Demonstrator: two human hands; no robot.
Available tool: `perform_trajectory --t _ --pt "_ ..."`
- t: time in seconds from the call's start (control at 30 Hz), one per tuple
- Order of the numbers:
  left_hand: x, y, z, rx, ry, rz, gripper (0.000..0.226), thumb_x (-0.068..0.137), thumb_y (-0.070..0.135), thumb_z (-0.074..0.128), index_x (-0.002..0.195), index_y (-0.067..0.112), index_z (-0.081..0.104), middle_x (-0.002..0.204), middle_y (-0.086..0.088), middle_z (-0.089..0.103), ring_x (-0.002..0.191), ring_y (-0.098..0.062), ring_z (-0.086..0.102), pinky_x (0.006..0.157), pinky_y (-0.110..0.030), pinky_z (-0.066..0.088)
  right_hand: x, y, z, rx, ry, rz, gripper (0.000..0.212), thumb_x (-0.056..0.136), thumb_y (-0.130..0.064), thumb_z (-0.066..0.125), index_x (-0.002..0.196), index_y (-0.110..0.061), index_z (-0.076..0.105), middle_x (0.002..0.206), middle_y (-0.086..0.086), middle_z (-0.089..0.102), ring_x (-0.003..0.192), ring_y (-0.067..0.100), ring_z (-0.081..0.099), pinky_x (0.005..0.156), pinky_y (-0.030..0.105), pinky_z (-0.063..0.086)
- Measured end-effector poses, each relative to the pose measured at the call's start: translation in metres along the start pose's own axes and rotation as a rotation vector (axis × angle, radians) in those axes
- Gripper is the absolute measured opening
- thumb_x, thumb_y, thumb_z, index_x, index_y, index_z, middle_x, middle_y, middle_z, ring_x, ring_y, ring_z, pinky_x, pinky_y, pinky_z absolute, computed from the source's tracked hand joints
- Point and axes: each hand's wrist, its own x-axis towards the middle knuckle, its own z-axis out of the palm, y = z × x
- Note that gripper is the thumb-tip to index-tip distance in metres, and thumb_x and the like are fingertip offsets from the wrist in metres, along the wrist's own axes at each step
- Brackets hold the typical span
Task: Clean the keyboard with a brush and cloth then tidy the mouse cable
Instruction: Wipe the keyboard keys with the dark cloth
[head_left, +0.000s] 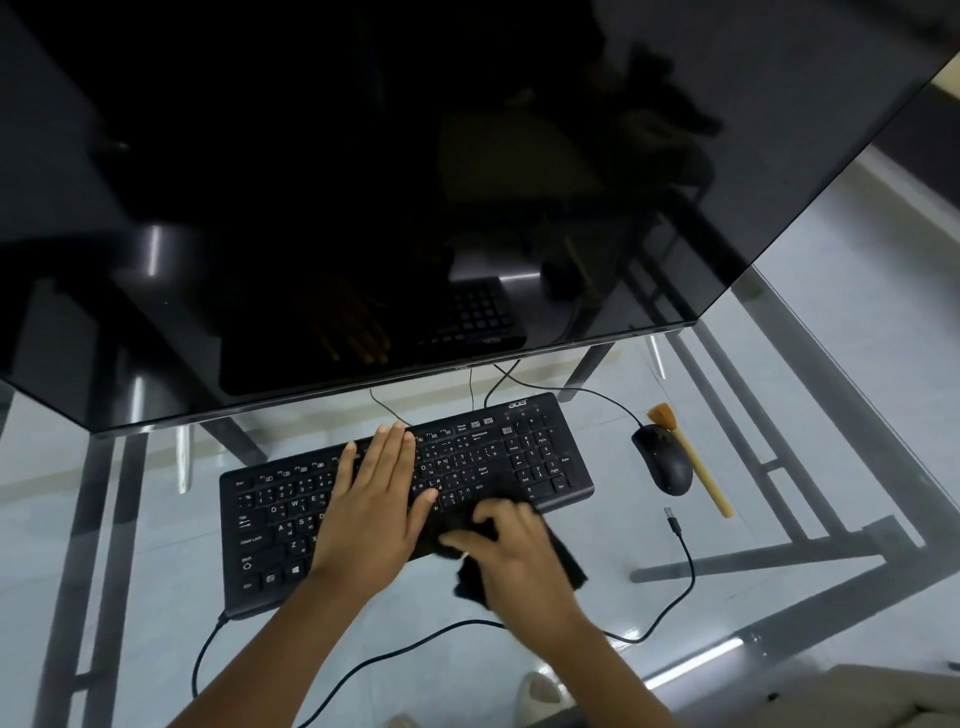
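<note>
A black keyboard lies slanted on the glass desk. My left hand rests flat on its middle keys, fingers together and stretched out. My right hand presses a black cloth against the keyboard's near right edge, fingers curled into the fabric. To the right sits a black mouse, and its cable runs back under the monitor. A wooden-handled brush with orange bristles lies just right of the mouse, touching it.
A large dark monitor overhangs the back of the keyboard. A black cable with a loose USB plug loops from the keyboard's left corner across the front of the glass desk. The desk's metal frame shows through the glass.
</note>
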Motion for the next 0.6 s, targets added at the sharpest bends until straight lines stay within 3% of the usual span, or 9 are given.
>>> perform_trajectory --t 0.07,0.13,0.2,0.27,0.37,0.47,0.53,0.57,0.6 --pt "0.0 -0.003 -0.001 0.012 0.007 0.0 0.066 0.1 0.051 0.017 0.149 0.007 0.024 0.157 -0.008 0.021 0.147 -0.02 0.011 0.117 -0.047 0.009 -0.004 0.012 -0.003 0.0 0.055 0.113 0.052 0.063 -0.023 0.086 0.108 -0.035 0.066 0.109 -0.002 0.047 0.089 0.02 0.05 0.074 0.034 0.052" --pt "0.0 -0.007 -0.003 0.022 0.017 -0.009 0.066 0.1 0.05 0.018 0.148 0.006 0.026 0.157 -0.009 0.022 0.147 -0.02 0.012 0.116 -0.047 0.01 -0.001 -0.003 0.004 -0.013 0.122 0.093 0.039 0.075 -0.01 0.073 0.108 -0.031 0.067 0.106 0.001 0.048 0.088 0.021 0.05 0.073 0.033 0.051" --pt "-0.001 -0.006 -0.002 0.023 0.011 -0.008 0.066 0.099 0.05 0.019 0.148 0.006 0.027 0.157 -0.009 0.023 0.147 -0.021 0.012 0.117 -0.047 0.01 0.003 -0.021 0.012 -0.009 0.096 0.012 0.031 0.08 -0.017 0.06 0.107 -0.03 0.065 0.105 0.001 0.05 0.086 0.02 0.051 0.073 0.031 0.049" --pt "-0.002 -0.001 -0.001 0.009 0.001 -0.004 0.066 0.099 0.05 0.019 0.148 0.006 0.027 0.157 -0.009 0.023 0.147 -0.021 0.012 0.116 -0.047 0.01 0.007 -0.015 0.007 -0.042 0.017 -0.044 0.033 0.074 -0.03 0.067 0.107 -0.032 0.063 0.104 0.0 0.052 0.085 0.018 0.052 0.073 0.029 0.047" --pt "-0.002 0.0 0.0 0.005 0.005 -0.007 0.066 0.099 0.05 0.019 0.148 0.006 0.027 0.156 -0.008 0.024 0.147 -0.02 0.013 0.116 -0.047 0.011 0.015 0.022 -0.022 0.113 0.122 0.215 0.025 0.081 -0.044 0.064 0.099 -0.028 0.068 0.093 -0.013 0.055 0.084 -0.003 0.052 0.073 0.019 0.045" --pt "0.0 -0.005 -0.003 0.021 0.007 -0.004 0.066 0.1 0.05 0.017 0.149 0.007 0.024 0.157 -0.008 0.021 0.147 -0.02 0.011 0.116 -0.048 0.011 0.027 0.059 -0.034 0.011 0.357 0.551 0.029 0.096 -0.029 0.045 0.112 -0.013 0.063 0.088 -0.017 0.046 0.081 -0.018 0.048 0.071 0.005 0.04" --pt "-0.002 -0.006 -0.002 0.027 -0.005 -0.012 0.066 0.1 0.05 0.017 0.149 0.007 0.022 0.158 -0.007 0.019 0.147 -0.02 0.009 0.117 -0.048 0.01 0.033 0.056 -0.028 0.026 0.399 0.708 0.031 0.092 -0.016 0.046 0.121 -0.014 0.059 0.097 0.001 0.051 0.093 0.008 0.054 0.08 0.024 0.048" --pt "-0.005 -0.006 -0.001 0.028 -0.005 -0.016 0.066 0.1 0.05 0.018 0.149 0.007 0.023 0.158 -0.007 0.019 0.147 -0.019 0.009 0.117 -0.048 0.01 0.035 0.048 -0.016 -0.046 0.357 0.636 0.039 0.088 -0.008 0.051 0.125 -0.015 0.058 0.101 0.01 0.053 0.092 0.024 0.051 0.079 0.036 0.049" --pt "-0.006 -0.005 0.0 0.029 0.0 -0.018 0.066 0.1 0.05 0.019 0.149 0.007 0.023 0.158 -0.007 0.02 0.147 -0.019 0.009 0.117 -0.048 0.01 0.033 0.035 -0.006 -0.088 0.286 0.516 0.047 0.083 -0.002 0.057 0.127 -0.016 0.056 0.102 0.014 0.053 0.087 0.03 0.048 0.075 0.041 0.049"
